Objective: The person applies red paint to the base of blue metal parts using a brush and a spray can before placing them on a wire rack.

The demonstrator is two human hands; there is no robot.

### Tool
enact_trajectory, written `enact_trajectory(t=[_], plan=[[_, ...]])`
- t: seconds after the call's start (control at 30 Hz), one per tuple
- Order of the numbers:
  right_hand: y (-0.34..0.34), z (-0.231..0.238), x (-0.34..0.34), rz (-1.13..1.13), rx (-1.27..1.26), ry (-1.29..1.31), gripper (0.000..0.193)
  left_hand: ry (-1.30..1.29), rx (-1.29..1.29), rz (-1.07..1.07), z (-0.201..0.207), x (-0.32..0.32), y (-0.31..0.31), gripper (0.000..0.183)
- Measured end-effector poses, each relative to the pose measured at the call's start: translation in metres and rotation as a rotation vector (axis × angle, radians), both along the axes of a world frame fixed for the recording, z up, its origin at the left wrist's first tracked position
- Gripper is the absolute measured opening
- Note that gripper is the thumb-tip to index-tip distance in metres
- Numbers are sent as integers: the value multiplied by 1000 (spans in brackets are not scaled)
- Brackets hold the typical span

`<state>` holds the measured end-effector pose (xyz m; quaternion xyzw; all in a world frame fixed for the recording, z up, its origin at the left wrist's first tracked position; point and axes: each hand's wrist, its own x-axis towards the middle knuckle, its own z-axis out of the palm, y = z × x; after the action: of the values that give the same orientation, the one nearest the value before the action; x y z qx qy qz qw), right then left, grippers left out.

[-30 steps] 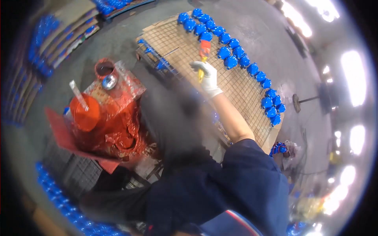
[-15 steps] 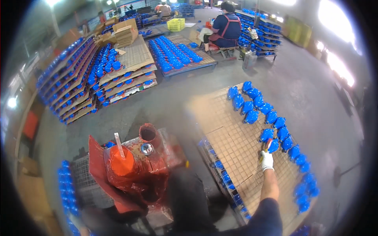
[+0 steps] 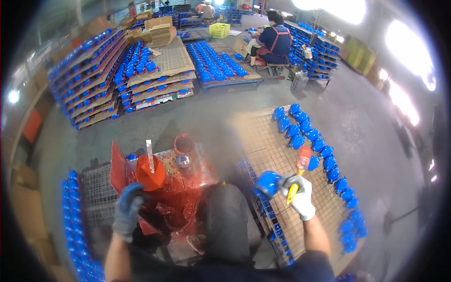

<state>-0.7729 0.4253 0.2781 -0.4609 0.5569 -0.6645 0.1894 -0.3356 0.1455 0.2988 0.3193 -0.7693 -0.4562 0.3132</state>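
Observation:
My right hand (image 3: 299,195), in a white glove, is closed round the yellow handle of a paintbrush (image 3: 303,160) whose bristle end is red. At its fingertips is a glossy blue rounded part (image 3: 268,184), held up over the left edge of the rack. My left hand (image 3: 128,211), in a grey-blue glove, is raised beside a red paint pot (image 3: 151,174); motion smears its fingers. A flat pale stick (image 3: 150,155) stands in the pot. More blue parts (image 3: 333,174) line the right side of the cardboard-covered mesh rack (image 3: 282,164).
A red-smeared stand with an open red can (image 3: 184,144) and a small metal cup (image 3: 183,160) sits before me. Blue parts fill a rack at left (image 3: 73,211). Stacked racks (image 3: 159,75), a yellow crate (image 3: 219,30) and a seated co-worker (image 3: 274,42) are farther off.
My right hand has lifted a blue part from the rack and come left and nearer with it and the brush. My left hand has come into view by the paint pot.

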Motion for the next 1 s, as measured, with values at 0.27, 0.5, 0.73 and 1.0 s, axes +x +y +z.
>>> enact_trajectory(t=[0.27,0.5,0.73,1.0], plan=[[-130,108,161,507,-116,49,26,649,931,-818,-6,-64,74,114],[-197,-37,230,416,-115,-418,68,850,1178,-366,-43,39,107,102],[-167,-49,247,209,-115,-250,23,95,-22,200,-83,89,101,102],[-195,55,248,535,283,726,40,-337,-829,167,-53,81,110,74]])
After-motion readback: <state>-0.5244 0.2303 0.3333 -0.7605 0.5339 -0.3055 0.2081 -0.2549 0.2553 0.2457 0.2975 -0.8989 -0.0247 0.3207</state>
